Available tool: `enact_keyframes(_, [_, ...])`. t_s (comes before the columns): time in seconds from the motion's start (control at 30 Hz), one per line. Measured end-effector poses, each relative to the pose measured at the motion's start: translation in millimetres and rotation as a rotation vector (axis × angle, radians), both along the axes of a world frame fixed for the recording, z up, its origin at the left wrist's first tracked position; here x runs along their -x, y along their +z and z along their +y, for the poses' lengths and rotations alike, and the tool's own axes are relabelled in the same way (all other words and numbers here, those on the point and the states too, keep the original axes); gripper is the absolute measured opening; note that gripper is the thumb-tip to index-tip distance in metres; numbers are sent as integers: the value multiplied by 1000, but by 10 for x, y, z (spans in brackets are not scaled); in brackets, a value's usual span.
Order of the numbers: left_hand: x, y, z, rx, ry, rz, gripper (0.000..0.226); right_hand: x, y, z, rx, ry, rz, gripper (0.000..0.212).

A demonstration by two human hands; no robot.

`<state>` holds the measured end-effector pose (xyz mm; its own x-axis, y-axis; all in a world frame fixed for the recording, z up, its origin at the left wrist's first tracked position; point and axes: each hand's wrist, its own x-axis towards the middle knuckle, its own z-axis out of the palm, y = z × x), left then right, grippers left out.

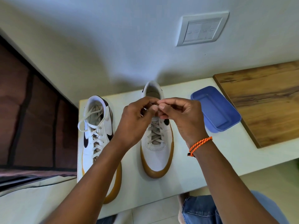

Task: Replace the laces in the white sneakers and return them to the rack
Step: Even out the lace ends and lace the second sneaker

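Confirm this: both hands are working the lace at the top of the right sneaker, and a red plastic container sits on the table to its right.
One detail is wrong: the plastic container is blue, not red, as the head view shows. The rest stands: the left hand and right hand pinch the lace at the top of the right sneaker, on the table.

Bare forearms, orange braided wristband [199, 145], blue jeans [200, 210]

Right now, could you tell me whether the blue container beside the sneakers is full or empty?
Empty. The blue container sits open on the white table, and its bare floor shows with nothing inside.
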<state>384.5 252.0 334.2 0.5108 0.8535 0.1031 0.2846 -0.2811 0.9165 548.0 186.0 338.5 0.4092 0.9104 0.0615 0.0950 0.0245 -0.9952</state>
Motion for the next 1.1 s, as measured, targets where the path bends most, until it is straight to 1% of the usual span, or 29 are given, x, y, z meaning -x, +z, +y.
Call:
enact_keyframes(0.07, [-37, -16, -14, 47, 22, 5, 18, 8, -18, 0, -12, -8, -118, 11])
enact_keyframes(0.13, [-47, -27, 3, 82, 93, -3, 13, -2, -36, -2, -8, -52, -236, 10])
enact_keyframes(0.23, [-56, -47, 21, 46, 141, 34, 9, -11, -68, -4, 30, -74, -342, 9])
enact_keyframes(0.3, [-62, -74, -8, -102, 199, 155, 9, 14, -117, 0, 76, -57, -500, 15])
enact_keyframes(0.37, [-71, -79, -48, -304, 279, 307, 9, 48, -178, -4, 175, -3, -708, 32])
enact_keyframes(0.4, [-80, -72, -62, -377, 297, 361, 10, 58, -197, -13, 230, 29, -769, 41])
enact_keyframes(0.43, [-89, -61, -72, -426, 301, 400, 10, 62, -203, -21, 271, 57, -802, 47])
enact_keyframes(0.5, [-108, -48, -90, -497, 296, 470, 12, 53, -188, -35, 303, 89, -844, 53])
enact_keyframes(0.6, [-164, -75, -141, -546, 307, 541, 14, 24, -156, -39, 298, 90, -859, 51])
enact_keyframes(0.63, [-185, -96, -157, -518, 313, 533, 14, 18, -149, -44, 293, 88, -835, 49])
enact_keyframes(0.7, [-215, -141, -160, -403, 321, 497, 15, 20, -151, -46, 286, 90, -792, 47])
enact_keyframes(0.87, [-255, -173, -114, -171, 301, 380, 13, -23, -195, -40, 286, 83, -706, 48])
enact_keyframes(1.0, [-287, -220, -111, -42, 285, 343, 10, -61, -207, -44, 304, 81, -655, 58])
enact_keyframes(1.1, [-312, -247, -134, 28, 293, 298, 10, -69, -189, -50, 296, 82, -630, 54])
